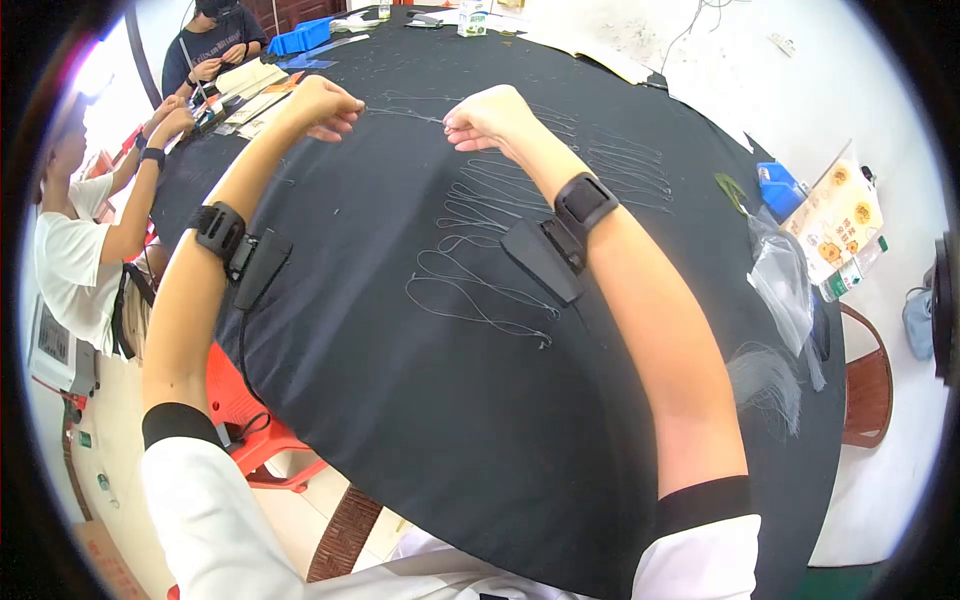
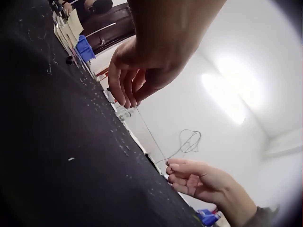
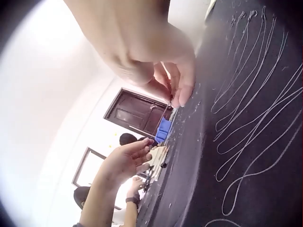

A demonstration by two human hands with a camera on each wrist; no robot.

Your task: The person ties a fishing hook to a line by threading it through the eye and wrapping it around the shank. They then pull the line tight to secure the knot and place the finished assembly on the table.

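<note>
One thread [image 2: 151,134] stretched between pinching left hand [image 1: 328,108] and pinching right hand [image 1: 485,118], red seat [image 1: 230,398] visible only in head view

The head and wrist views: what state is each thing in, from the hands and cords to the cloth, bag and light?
Bare left hand: pinching a cord end
Bare right hand: pinching the other end
Thin grey cord: stretched between the hands
Thin grey looped cords: laid out in a row
Black tablecloth: spread, creased toward the left
Clear plastic bag: crumpled
Pale strand bundle: fanned out
Long white light: lit
</note>
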